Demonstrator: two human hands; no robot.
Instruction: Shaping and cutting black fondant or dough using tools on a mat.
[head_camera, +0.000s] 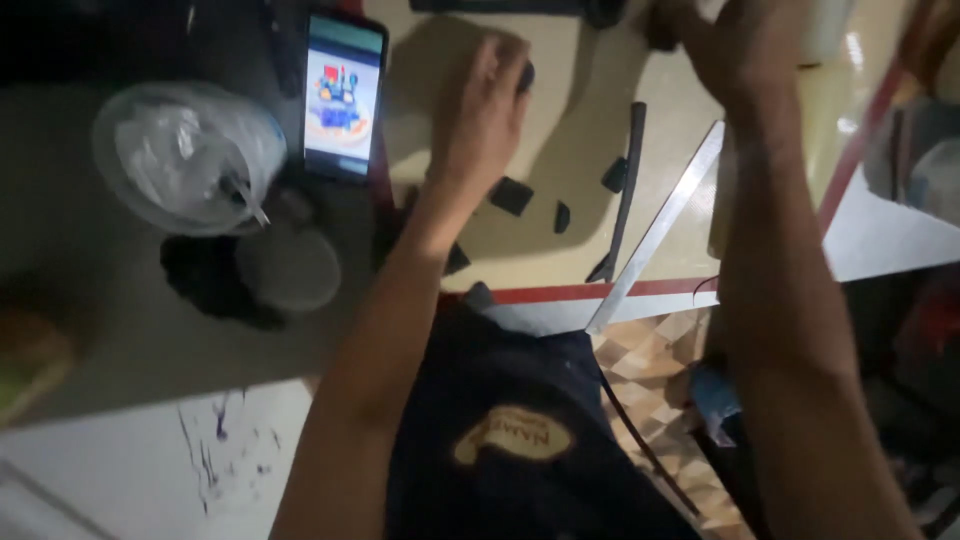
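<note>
Left hand (485, 105) palm-down on the beige tabletop (560, 130), fingers close together and bent over a small dark piece (524, 74) at the fingertips; only its edge shows, so grip vs plain touch: cannot tell. Right hand (735, 45) up at the top edge of the view, blurred, closed around something dark; what it is cannot be made out. Between the 2 forearms: 2 small black scraps (512, 195) just right of the left wrist, another dark scrap (615, 174) touching a long black strip (628, 190) that runs top to bottom; a metal ruler (660, 230) lies diagonal just right of the strip, lower end over the red table edge (560, 293). Left of the left hand: phone (344, 95) with lit screen, flat on the table; beside it a clear plastic cup (185, 155) with a straw, seen from above. Dark apron (500, 420) below.
</note>
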